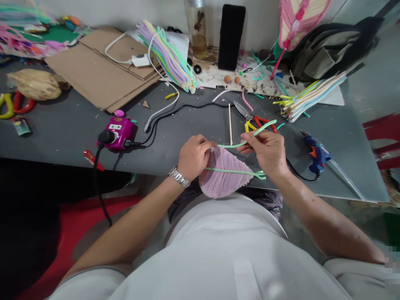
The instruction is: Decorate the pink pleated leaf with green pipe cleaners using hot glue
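A lilac leaf shape, built of pipe cleaners laid side by side, hangs at the table's front edge with a green stem along its middle. My left hand is closed on its left upper edge, thumb against the end of a loose green pipe cleaner. My right hand pinches that same pipe cleaner farther along, its free tip sticking up to the right. Scissors with red and yellow handles lie just beyond my right hand, beside a thin wooden stick.
On the right rests a blue glue gun with a clear glue stick. A purple power adapter with cables stands left. Behind are cardboard sheets, bundles of pipe cleaners, a black phone and a bag.
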`<state>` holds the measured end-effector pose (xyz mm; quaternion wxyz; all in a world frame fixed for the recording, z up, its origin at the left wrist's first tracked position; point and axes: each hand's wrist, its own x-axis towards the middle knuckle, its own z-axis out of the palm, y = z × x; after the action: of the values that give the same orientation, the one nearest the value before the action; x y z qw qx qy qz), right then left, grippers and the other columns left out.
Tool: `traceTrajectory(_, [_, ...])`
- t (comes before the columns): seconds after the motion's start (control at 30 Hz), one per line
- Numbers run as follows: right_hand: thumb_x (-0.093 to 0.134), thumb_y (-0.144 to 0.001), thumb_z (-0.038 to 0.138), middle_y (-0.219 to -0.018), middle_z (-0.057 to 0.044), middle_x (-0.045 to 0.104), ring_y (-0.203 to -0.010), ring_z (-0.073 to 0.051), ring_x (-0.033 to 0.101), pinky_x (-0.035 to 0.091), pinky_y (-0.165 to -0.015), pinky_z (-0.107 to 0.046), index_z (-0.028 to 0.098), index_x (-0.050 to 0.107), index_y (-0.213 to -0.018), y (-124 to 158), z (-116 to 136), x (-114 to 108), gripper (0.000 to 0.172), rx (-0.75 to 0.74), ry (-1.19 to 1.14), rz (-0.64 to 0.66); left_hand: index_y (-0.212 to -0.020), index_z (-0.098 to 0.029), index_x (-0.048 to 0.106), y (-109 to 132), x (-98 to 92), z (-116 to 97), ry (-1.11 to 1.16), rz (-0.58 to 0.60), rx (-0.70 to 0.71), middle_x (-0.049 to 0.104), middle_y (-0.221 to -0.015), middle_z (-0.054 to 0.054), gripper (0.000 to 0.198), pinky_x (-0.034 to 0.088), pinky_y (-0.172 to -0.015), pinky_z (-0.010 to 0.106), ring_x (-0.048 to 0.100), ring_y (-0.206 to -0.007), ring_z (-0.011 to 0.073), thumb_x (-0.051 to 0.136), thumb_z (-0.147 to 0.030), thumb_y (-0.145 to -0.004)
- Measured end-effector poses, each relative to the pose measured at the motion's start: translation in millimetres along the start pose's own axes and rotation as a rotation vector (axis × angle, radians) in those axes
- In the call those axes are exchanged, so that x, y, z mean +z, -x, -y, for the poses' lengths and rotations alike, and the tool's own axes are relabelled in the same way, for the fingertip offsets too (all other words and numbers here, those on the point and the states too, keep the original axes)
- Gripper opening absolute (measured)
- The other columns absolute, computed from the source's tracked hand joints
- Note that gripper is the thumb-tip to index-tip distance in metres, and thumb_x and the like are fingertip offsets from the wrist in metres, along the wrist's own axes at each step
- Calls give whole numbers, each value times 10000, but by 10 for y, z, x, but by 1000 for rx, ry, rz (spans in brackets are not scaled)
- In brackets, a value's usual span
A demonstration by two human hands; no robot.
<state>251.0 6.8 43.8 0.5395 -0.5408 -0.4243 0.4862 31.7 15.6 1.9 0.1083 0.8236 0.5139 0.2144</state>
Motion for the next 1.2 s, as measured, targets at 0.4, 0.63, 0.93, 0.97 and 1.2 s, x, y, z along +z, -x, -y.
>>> traceTrajectory(0.4, [772, -823, 463, -792, -35, 746, -617, -152, 691, 567, -587, -276, 173, 764, -783, 163, -217, -215, 293, -129, 289, 1, -1019, -259, 793, -66, -53, -42, -46, 60, -6, 695, -933, 79, 366, 450, -763, 392, 609, -891, 256, 514, -76, -867])
traceTrajectory(0.63, [650, -932, 345, -867, -48, 745, -812, -190, 696, 546, -760, -325, 208, 753, -838, 299, -181, -298, 195, -371, 633, 195, -1011, -274, 794, -65, -69, -59, -70, 63, -12, 701, -940, 74, 350, 394, -728, 391, 618, -895, 265, 539, -77, -874])
traceTrajectory(0.93, [609, -937, 249, -866, -66, 725, -812, -201, 673, 506, -747, -330, 200, 724, -872, 339, -138, -344, 141, -399, 827, 295, -1014, -273, 793, -69, -84, -65, -87, 73, -6, 703, -927, 76, 345, 375, -743, 401, 611, -902, 270, 528, -91, -888])
traceTrajectory(0.97, [604, -939, 242, -868, -65, 724, -808, -197, 670, 500, -745, -324, 198, 723, -878, 343, -129, -344, 141, -392, 834, 300, -1019, -275, 793, -67, -79, -61, -88, 71, -2, 703, -929, 76, 345, 376, -746, 401, 610, -904, 270, 529, -95, -888])
traceTrajectory(1.2, [590, -951, 226, -836, -51, 706, -788, -179, 650, 461, -745, -298, 194, 706, -853, 346, -143, -332, 155, -350, 927, 365, -1015, -291, 794, -65, -60, -52, -77, 62, -6, 690, -918, 76, 349, 381, -779, 415, 607, -910, 274, 536, -98, -881])
